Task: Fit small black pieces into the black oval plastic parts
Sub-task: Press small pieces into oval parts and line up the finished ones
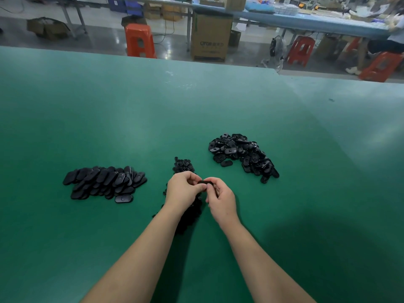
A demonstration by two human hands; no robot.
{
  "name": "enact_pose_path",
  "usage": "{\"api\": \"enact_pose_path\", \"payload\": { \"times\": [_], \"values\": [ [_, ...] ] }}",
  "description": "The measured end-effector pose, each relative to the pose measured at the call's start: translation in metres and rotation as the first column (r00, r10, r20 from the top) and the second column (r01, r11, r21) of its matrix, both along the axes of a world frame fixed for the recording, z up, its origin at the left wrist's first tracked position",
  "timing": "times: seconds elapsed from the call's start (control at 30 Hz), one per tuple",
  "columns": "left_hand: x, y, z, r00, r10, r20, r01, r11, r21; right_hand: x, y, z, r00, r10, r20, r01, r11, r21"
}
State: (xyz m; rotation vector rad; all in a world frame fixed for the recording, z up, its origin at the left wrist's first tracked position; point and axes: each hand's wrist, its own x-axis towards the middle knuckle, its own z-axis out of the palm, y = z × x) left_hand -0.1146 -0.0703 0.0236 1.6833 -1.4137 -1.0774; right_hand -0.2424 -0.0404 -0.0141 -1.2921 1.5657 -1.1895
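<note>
hands: left hand (pixel 182 191) & right hand (pixel 220 199) both pinch one black oval part (pixel 205 183) btwn fingertips
under hands: small black pieces (pixel 183 166)
left pile: neat ovals (pixel 105 182)
right pile: loose ovals (pixel 241 155)
surface: green table (pixel 131 110)

1. Big green table (pixel 131 110), pretty shiny.
2. Behind it, a tall cardboard box (pixel 211 37) sitting on the floor.
3. Orange plastic stools: one (pixel 140 40) left of the box, more (pixel 301 51) off right.
4. Long blue workbench (pixel 306 21), cluttered, at the back.
</note>
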Motion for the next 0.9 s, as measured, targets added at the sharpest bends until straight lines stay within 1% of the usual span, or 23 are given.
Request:
{"api": "enact_pose_path", "payload": {
  "times": [0.17,0.4,0.57,0.7,0.9],
  "values": [
    [0.0006,0.0003,0.0000,1.000,-0.017,-0.010,0.017,1.000,0.012,0.0007,-0.0016,-0.0018,0.999,-0.018,-0.027,0.018,1.000,0.005],
    [-0.0020,0.0047,0.0035,0.994,-0.057,0.092,0.057,0.998,0.005,0.0008,-0.0017,-0.0030,0.998,-0.026,-0.050,0.026,1.000,0.001],
    [-0.0010,0.0062,0.0033,0.995,-0.068,0.072,0.068,0.998,0.000,0.0013,-0.0022,-0.0027,0.998,-0.034,-0.059,0.034,0.999,-0.002],
    [0.0002,0.0069,0.0001,0.997,-0.048,0.060,0.048,0.999,-0.002,0.0011,-0.0022,-0.0025,0.998,-0.022,-0.061,0.023,1.000,0.004],
    [-0.0021,0.0069,-0.0006,0.992,-0.013,0.122,0.016,1.000,-0.022,0.0005,-0.0013,-0.0013,0.998,-0.013,-0.054,0.014,1.000,0.014]
  ]
}}
